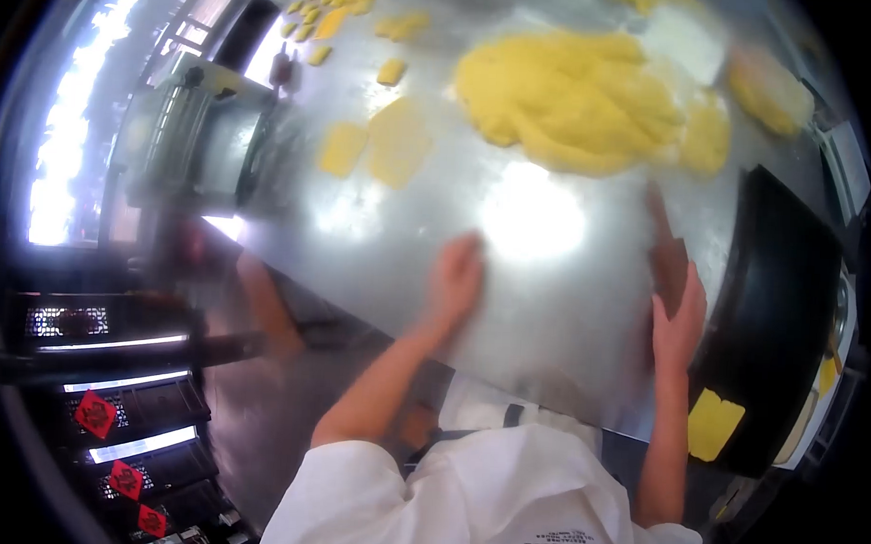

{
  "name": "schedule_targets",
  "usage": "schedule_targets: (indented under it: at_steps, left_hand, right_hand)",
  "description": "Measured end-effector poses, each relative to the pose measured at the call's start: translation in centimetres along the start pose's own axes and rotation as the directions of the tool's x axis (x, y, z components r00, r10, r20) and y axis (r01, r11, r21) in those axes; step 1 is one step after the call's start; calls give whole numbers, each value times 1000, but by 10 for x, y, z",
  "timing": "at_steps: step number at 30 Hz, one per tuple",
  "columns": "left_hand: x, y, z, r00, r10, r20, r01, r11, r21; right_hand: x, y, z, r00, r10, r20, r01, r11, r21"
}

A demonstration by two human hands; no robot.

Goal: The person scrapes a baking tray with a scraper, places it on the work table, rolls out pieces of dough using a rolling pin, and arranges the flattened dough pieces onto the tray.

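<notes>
My left hand [457, 273] is over the steel worktop with its fingers curled in, slightly blurred; whatever may be inside the fingers is hidden. At the right, my right hand [678, 319] grips a brown flat tool [668, 266], which extends away from me over the metal; its exact kind is unclear. A big mound of yellow dough [566, 99] lies beyond both hands. Left of the mound are two flat yellow sheets [400, 141], side by side. Small yellow pieces [330, 5] are scattered near the far left edge.
A black tray [769, 322] stands on the right, with a yellow sheet [715, 424] at its near end. A blurred white item [688, 41] and a yellow-filled container [770, 90] are at the far right. A metal machine [201, 125] stands off the left edge.
</notes>
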State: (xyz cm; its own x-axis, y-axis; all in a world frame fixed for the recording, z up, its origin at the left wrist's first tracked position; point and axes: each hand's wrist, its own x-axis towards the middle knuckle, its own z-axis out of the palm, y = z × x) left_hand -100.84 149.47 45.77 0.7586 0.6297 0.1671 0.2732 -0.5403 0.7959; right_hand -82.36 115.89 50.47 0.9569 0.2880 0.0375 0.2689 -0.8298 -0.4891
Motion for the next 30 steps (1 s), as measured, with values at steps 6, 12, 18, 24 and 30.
schedule_targets:
  at_steps: [6,12,18,24,30]
  left_hand:
    - [185,-68,-107,928,372,-5,-318,801,508]
    - [240,-83,-102,925,339,174,-375,727,576]
    - [282,-108,-135,969,203,-139,-95,830,550]
    - [337,-156,-142,978,196,64,-204,869,451]
    - [359,-140,-141,979,-110,170,-12,808,589]
  right_hand:
    - [-35,-11,8,998,-38,-53,34,997,-66]
    - [-43,-25,23,982,41,-182,-64,990,-122]
    - [-50,-11,41,953,76,-292,-120,984,-134]
    - [-49,-19,42,945,106,-310,-159,976,-151]
    - [-46,-27,44,929,152,-338,-219,961,-170]
